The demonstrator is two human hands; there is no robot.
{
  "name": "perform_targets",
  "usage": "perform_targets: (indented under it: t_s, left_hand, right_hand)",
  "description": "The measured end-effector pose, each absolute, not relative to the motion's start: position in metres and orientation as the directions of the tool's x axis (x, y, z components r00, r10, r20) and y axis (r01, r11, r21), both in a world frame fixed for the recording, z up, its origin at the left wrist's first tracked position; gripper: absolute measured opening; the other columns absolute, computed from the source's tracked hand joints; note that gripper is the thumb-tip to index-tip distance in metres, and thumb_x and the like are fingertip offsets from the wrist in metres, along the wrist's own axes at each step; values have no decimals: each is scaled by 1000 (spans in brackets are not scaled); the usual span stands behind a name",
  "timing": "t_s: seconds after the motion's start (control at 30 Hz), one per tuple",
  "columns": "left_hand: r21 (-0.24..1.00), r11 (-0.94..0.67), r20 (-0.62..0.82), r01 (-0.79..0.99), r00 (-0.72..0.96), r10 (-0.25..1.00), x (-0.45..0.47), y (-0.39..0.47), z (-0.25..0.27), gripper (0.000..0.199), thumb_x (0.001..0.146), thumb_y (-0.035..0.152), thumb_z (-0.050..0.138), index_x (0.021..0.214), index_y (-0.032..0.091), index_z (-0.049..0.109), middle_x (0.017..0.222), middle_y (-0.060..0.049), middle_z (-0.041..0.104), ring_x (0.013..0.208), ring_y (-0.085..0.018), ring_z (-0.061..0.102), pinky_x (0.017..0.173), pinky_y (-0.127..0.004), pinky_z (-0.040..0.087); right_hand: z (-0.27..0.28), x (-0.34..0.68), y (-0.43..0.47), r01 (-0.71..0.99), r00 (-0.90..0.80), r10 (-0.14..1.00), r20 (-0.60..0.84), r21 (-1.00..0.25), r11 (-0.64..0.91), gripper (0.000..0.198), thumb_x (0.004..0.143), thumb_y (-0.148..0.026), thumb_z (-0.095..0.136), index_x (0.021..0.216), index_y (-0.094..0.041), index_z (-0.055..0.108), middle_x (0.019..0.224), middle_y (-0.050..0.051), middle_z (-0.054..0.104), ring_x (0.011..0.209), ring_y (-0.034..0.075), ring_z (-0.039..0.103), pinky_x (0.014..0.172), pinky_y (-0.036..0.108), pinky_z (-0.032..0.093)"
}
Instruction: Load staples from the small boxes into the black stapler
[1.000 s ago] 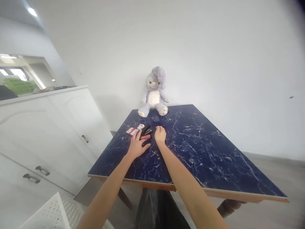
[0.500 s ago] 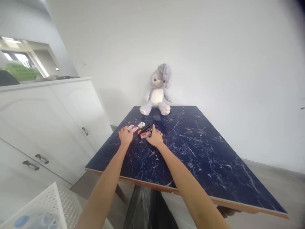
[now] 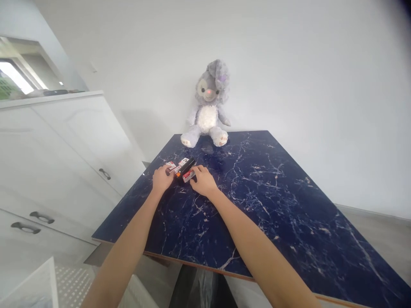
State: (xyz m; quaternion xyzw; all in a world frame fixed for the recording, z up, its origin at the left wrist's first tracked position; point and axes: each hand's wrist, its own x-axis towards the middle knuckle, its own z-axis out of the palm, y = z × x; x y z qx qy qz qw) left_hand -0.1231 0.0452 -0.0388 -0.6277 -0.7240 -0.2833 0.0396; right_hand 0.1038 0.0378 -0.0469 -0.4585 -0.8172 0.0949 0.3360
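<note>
Two forearms cross the near edge of the blue marbled desk, whose surface spreads widely from the right hand to the right edge. That hand has thumb and fingers apart around one end of one red box; whether they clamp it, I cannot tell. The left hand, nearer the left edge, curls at red-and-white packaging (one box or two is unclear), its grip hidden. Between the hands lies one black object, one orange piece at its near end; one white box sits just beyond. One plush toy sits at the far edge.
</note>
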Motion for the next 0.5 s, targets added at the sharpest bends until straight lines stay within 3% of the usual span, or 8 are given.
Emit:
perform_targets:
  t_s: [0.17, 0.3, 0.4, 0.5]
  left_hand:
    - [538, -4, 409, 843, -257, 876, -125, 47, -39, 27, 85, 33, 60, 109, 23, 69, 85, -4, 73, 84, -23, 69, 85, -34, 50]
    - [667, 9, 424, 745, -389, 818, -124, 45, -39, 22, 85, 33, 61, 102, 22, 70, 93, -5, 74, 86, -22, 69, 87, -35, 51]
    - [666, -130, 503, 735, -314, 805, -114, 41, -39, 28, 90, 38, 56, 108, 22, 69, 102, -6, 73, 88, -20, 68, 88, -35, 52]
    - [534, -254, 626, 806, -175, 760, -102, 36, -39, 32, 91, 40, 55, 113, 21, 67, 112, -8, 70, 101, -23, 66, 99, -39, 48]
  right_hand:
    - [-41, 104, 34, 725, -323, 833, 449, -449, 523, 22, 83, -13, 50, 102, -21, 59, 105, 8, 60, 97, 23, 56, 82, 33, 47]
    - [-38, 104, 32, 746, -319, 846, 427, -437, 502, 21, 84, -12, 46, 98, -21, 59, 102, 7, 62, 89, 21, 60, 77, 31, 46]
    - [-38, 104, 31, 739, -315, 837, 447, -439, 512, 29, 83, -14, 49, 109, -21, 59, 107, 8, 64, 93, 23, 61, 77, 31, 45]
    - [-38, 103, 29, 753, -366, 859, 358, -429, 499, 26, 84, -20, 52, 108, -20, 61, 99, 9, 68, 93, 25, 62, 81, 33, 46]
